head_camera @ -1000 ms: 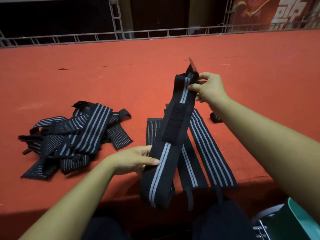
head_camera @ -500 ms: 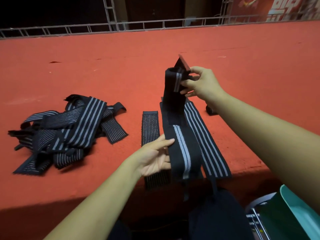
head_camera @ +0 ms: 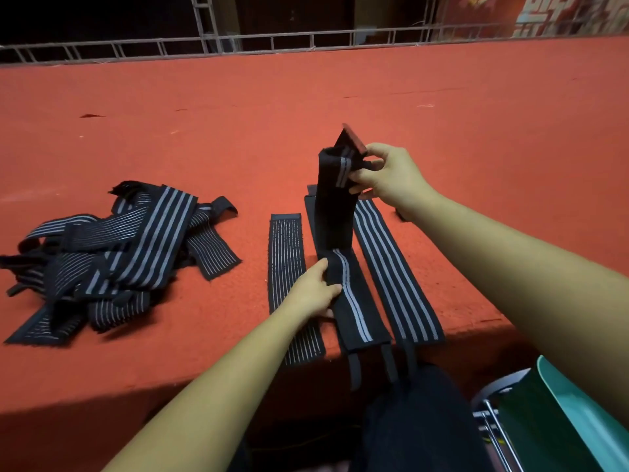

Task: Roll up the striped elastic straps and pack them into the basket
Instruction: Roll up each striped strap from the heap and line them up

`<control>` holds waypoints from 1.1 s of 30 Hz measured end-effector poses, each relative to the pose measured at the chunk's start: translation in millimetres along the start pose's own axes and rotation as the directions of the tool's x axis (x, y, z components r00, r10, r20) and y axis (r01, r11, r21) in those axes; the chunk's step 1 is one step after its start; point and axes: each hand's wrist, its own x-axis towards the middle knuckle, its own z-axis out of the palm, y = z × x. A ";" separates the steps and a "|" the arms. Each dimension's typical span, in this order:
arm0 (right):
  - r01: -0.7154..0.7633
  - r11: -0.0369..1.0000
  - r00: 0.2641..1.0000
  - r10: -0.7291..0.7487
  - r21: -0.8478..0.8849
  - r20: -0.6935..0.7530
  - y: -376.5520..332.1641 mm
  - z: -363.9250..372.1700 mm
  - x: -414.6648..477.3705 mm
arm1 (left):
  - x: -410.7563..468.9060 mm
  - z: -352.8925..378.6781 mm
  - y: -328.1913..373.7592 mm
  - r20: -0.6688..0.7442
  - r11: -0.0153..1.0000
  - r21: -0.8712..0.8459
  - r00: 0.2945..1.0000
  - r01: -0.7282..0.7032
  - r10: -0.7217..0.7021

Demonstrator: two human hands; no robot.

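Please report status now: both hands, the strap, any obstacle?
Right hand pinches strap top end, raised. Left hand grips its lower part on the red surface. Nothing blocking.

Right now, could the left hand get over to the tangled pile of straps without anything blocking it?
Probably yes. The pile of straps lies on open red surface to the left of the left hand, with nothing between them. But that hand is pinching the strap being rolled, so it would have to let go first.
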 end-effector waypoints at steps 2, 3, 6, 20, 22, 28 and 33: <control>-0.002 1.000 1.000 0.002 0.006 0.006 3.9 0.6 0.3 | 5.3 -0.6 1.0 -0.045 0.989 0.142 0.998 -0.043 0.050; -0.003 1.000 1.000 0.003 0.007 0.007 5.8 1.0 0.8 | 6.8 -0.8 0.5 -0.067 0.970 0.232 0.994 -0.066 0.084; -0.010 1.000 1.000 0.010 0.010 0.007 9.9 1.0 2.1 | 4.3 -0.1 -1.9 -0.104 0.897 0.432 0.982 -0.097 0.157; -0.034 0.989 0.999 0.034 0.141 0.003 37.4 9.6 18.8 | 18.0 -12.9 -33.3 0.081 0.430 0.841 0.863 -0.328 0.499; -0.065 0.978 0.998 0.067 0.200 -0.003 42.5 11.5 25.6 | 26.1 -20.1 -32.5 0.171 0.418 0.835 0.892 -0.357 0.419; -0.147 0.973 0.987 0.156 0.180 -0.038 65.1 20.7 60.8 | 46.9 -32.1 -30.9 0.256 0.352 0.849 0.890 -0.394 0.377; -0.127 0.987 0.986 0.136 0.102 -0.092 77.7 34.2 97.9 | 53.4 -32.0 -43.8 0.223 0.351 0.843 0.860 -0.407 0.460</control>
